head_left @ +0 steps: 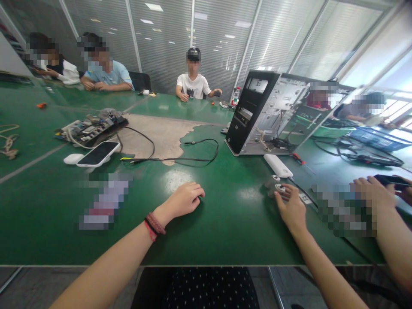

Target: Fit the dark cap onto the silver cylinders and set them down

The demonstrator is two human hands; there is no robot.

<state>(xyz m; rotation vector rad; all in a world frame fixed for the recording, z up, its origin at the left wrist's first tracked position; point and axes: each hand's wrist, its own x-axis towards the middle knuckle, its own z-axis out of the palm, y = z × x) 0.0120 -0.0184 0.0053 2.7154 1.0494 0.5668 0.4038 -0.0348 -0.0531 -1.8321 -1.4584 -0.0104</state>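
Observation:
My left hand (182,199) rests on the green tabletop (225,231), its fingers curled together and nothing visible in them. Two bracelets circle that wrist. Over to the right, the thumb and fingers of my right hand (293,210) close around a small grey object with a round white top (280,188). A similar small white-topped object (275,177) stands just beyond it. Close past the fingers lies a white oblong device (278,165) with a dark cable. Part of a small white label (305,198) shows beside my right hand.
An opened black computer tower (249,113) stands beyond my right hand, with a screwdriver (298,158) by it. Left are a circuit assembly (93,126), a white-cased phone (99,153) and a black cable (180,159). Another person's hand (375,193) is at far right. People sit opposite.

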